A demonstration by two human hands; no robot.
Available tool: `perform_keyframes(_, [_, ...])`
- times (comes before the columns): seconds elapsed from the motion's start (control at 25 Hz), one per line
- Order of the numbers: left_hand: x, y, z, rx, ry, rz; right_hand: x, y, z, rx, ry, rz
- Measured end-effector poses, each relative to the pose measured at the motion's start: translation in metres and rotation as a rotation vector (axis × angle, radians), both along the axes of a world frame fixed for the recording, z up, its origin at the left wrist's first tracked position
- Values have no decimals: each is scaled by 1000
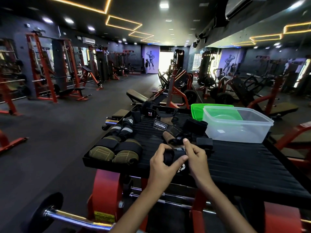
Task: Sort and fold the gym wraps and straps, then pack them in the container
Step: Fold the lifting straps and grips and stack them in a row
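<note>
black wrap [174, 156], pinched between both hands' fingers [180, 159]

Wrap [175, 156] was matt black cloth; container [235, 125] clear glossy plastic, lid [196, 111] green; platform [244, 158] ribbed, matt.

A black wrap [175, 156], partly rolled, sits low and centre in the frame, above the black table [235, 158]. At left centre lie 2 olive rolled wraps [114, 153] side by side, each banded in black, with 2 black wraps with grey stripes [122, 129] just behind them. A brown leather strap [167, 136] lies at centre beside a black pad labelled PROIRON [160, 124]. More black straps [151, 111] crowd the far edge. The clear container [235, 125], upright and open, stands at right centre, its green lid [198, 110] behind it.
</note>
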State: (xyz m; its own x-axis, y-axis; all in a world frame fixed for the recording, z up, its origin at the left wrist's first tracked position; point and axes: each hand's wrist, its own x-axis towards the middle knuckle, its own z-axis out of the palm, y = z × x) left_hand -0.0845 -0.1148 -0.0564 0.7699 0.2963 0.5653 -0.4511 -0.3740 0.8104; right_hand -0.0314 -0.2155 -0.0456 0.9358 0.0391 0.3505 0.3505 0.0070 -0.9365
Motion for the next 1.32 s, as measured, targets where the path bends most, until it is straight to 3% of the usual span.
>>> perform_keyframes(0.08, [3, 2, -3, -80, 5, -24, -8, 1, 2, 7, -16, 24])
perform_keyframes(0.16, [4, -5, -1, -266, 59, -54, -16, 1, 4, -57, -159, -7])
perform_keyframes(0.24, [2, -9, -1, -303, 149, -89, -13, 0, 5, -116, -206, -56])
perform_keyframes(0.48, [5, 31, 0, 206, 269, -546, 2, -15, 16, -92, 278, 204])
perform_keyframes(0.64, [6, 38, 12, 454, 349, -661, 3, -19, 10, -158, 412, 402])
perform_keyframes(0.84, [7, 32, 11, 477, 227, -559, 4, -22, 13, -142, 397, 423])
perform_keyframes(0.96, [9, 32, 9, 441, 170, -423, 6, -29, 11, 15, 457, 355])
perform_keyframes(1.04, [13, 36, 6, 436, 179, -356, 4, -36, 10, 110, 531, 422])
perform_keyframes(1.32, [27, 32, -12, 492, 248, -311, -8, -33, 9, -29, 413, 374])
